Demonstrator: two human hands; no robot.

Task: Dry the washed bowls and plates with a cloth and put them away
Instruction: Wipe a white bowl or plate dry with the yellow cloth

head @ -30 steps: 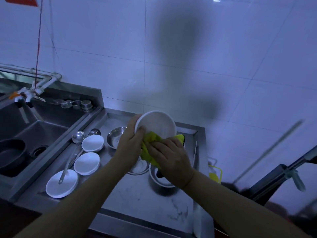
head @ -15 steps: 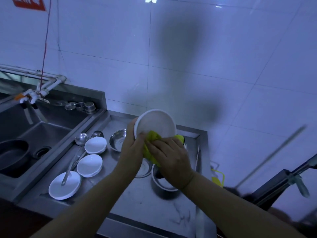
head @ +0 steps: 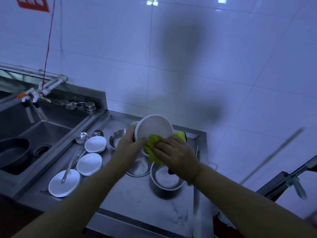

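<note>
Left hand (head: 131, 143) gripped the tilted white bowl (head: 153, 128) by its rim, thumb inside; right hand (head: 175, 154), fingers curled, pressed the yellow cloth (head: 152, 143) against it

White bowl (head: 153, 128), yellow-green cloth (head: 154, 148) at its lower rim. Left of the bowl: three white dishes (head: 89, 164), silver ladles (head: 82, 137). Red sign (head: 33, 3) far above.

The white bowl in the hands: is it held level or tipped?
Tipped. The white bowl shows its whole round inside toward the camera, with its rim standing up above the yellow cloth.
</note>
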